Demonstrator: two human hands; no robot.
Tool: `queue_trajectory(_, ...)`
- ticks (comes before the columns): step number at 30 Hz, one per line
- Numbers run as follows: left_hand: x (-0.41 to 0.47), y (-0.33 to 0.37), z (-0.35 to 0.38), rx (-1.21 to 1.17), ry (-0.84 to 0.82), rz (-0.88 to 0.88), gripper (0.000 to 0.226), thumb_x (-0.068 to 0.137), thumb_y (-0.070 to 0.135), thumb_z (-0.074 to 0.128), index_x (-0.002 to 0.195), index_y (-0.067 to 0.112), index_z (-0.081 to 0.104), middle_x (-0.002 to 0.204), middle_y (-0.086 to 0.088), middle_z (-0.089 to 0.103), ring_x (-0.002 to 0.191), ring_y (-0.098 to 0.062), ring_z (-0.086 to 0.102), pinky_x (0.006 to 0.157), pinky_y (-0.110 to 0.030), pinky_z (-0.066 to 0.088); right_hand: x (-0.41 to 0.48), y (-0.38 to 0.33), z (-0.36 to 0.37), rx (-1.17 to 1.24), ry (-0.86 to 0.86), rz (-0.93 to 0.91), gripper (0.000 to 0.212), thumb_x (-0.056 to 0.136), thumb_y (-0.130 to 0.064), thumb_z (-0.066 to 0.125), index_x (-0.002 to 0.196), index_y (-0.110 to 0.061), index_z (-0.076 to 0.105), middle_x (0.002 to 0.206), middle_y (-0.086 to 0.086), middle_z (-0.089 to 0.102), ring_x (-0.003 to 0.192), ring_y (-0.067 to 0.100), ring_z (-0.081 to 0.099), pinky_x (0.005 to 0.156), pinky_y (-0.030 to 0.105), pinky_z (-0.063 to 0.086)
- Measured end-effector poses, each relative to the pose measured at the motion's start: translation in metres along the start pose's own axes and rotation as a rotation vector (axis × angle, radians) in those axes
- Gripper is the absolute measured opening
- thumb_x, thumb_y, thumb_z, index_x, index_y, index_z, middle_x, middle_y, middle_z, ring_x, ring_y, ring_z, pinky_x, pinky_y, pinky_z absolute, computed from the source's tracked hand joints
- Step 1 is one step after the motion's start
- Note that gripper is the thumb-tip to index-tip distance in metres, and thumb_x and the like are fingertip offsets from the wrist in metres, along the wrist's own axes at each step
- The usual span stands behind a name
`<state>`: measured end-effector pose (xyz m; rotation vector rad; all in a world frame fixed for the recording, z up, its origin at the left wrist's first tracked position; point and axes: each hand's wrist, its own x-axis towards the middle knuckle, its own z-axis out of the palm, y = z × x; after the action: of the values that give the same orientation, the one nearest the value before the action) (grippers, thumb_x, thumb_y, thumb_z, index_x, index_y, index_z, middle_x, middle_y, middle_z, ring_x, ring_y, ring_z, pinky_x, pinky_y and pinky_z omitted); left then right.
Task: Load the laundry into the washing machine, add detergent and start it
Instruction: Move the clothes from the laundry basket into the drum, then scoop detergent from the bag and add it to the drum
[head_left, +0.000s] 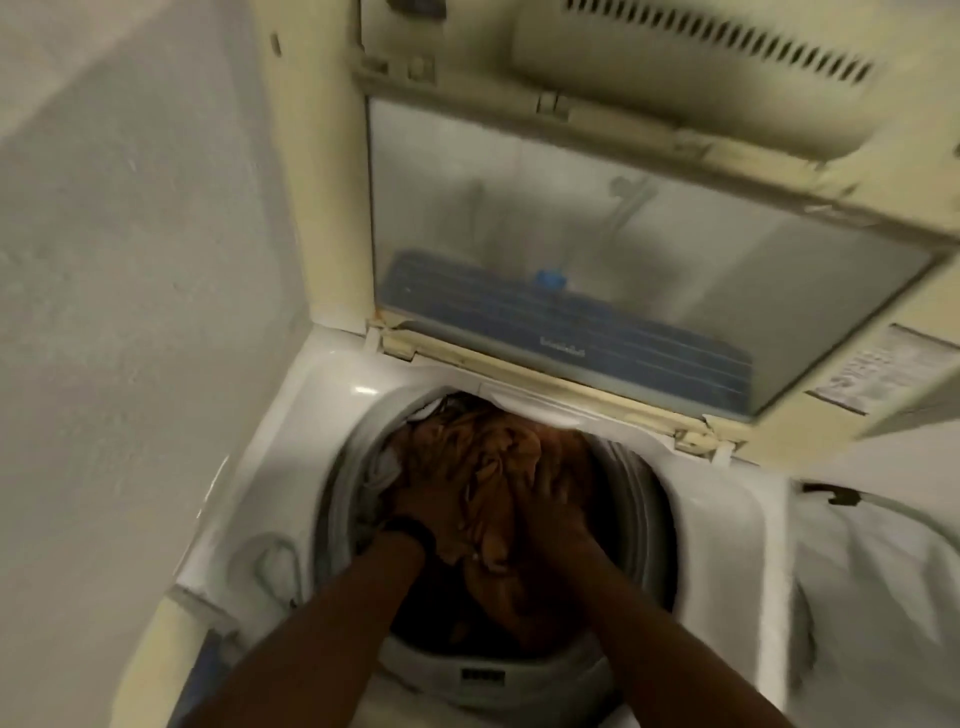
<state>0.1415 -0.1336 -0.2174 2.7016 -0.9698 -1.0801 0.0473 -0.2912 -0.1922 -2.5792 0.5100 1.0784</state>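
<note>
My left hand (422, 501) and right hand (551, 500) sink into laundry (488, 462) in the drum (335, 488) (lid (623, 234) up for access). Grip pinching or flat, I cannot tell.

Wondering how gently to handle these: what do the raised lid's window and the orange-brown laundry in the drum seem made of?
Raised lid's window: probably glass or clear plastic, smooth and glossy, since hazy shapes show in it. Orange-brown laundry: soft matte cloth, since it bunches into folds; the fibre cannot be told.
</note>
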Motion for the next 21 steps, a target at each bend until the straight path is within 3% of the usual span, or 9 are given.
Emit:
queue_trajectory(3,-0.031,0.014,-0.029,0.06,0.027,0.044,0.113,0.089,0.069,0.059,0.164,0.028,-0.016,0.172,-0.007,-0.019,0.16,-0.037,-0.003,0.127,-0.058,0.013,-0.031,0.007,-0.027,0.086,0.049,-0.071,0.112,0.091,-0.057,0.066,0.162,-0.033,-0.018,0.168,0.016,-0.025,0.153,0.051,-0.015,0.119,0.071,0.02)
queue_trajectory(6,-0.07,0.037,-0.053,0.052,0.15,0.075,0.097,0.094,0.064,0.052,0.166,0.03,-0.004,0.174,-0.004,-0.001,0.155,-0.036,0.026,0.119,-0.053,0.036,-0.067,0.01,-0.049,0.193,0.143,-0.103,0.102,0.091,-0.055,0.064,0.163,-0.035,-0.005,0.171,0.014,-0.006,0.156,0.046,0.005,0.121,0.063,0.026)
queue_trajectory(9,-0.102,0.054,-0.079,0.115,0.309,0.082,0.092,0.091,0.073,0.035,0.166,0.029,0.007,0.172,-0.003,0.018,0.153,-0.028,0.03,0.122,-0.048,0.029,-0.096,0.009,-0.067,0.266,0.284,-0.177,0.091,0.083,-0.063,0.059,0.159,-0.042,0.014,0.17,0.005,0.01,0.156,0.036,0.017,0.12,0.058,0.031)
queue_trajectory(12,-0.13,0.061,-0.099,0.087,0.381,0.051,0.085,0.097,0.063,0.048,0.166,0.03,0.012,0.169,-0.003,0.028,0.147,-0.026,0.041,0.116,-0.041,0.039,-0.121,0.006,-0.08,0.308,0.349,-0.231,0.087,0.08,-0.07,0.051,0.157,-0.041,0.025,0.164,0.0,0.025,0.151,0.029,0.027,0.12,0.053,0.032)
queue_trajectory(17,-0.185,0.065,-0.13,-0.062,0.537,-0.031,0.071,0.099,0.061,0.051,0.16,0.037,0.026,0.161,0.001,0.041,0.14,-0.026,0.049,0.113,-0.042,0.043,-0.161,-0.019,-0.115,0.332,0.435,-0.318,0.068,0.085,-0.057,0.051,0.146,-0.028,0.046,0.145,0.003,0.047,0.13,0.028,0.052,0.106,0.046,0.047)
queue_trajectory(21,-0.228,0.052,-0.157,-0.026,0.66,-0.153,0.071,0.098,0.064,0.051,0.158,0.034,0.029,0.158,0.0,0.045,0.127,-0.03,0.059,0.1,-0.043,0.051,-0.189,-0.062,-0.149,0.366,0.536,-0.507,0.053,0.092,-0.042,0.07,0.141,-0.025,0.056,0.141,0.002,0.057,0.125,0.02,0.057,0.104,0.03,0.044)
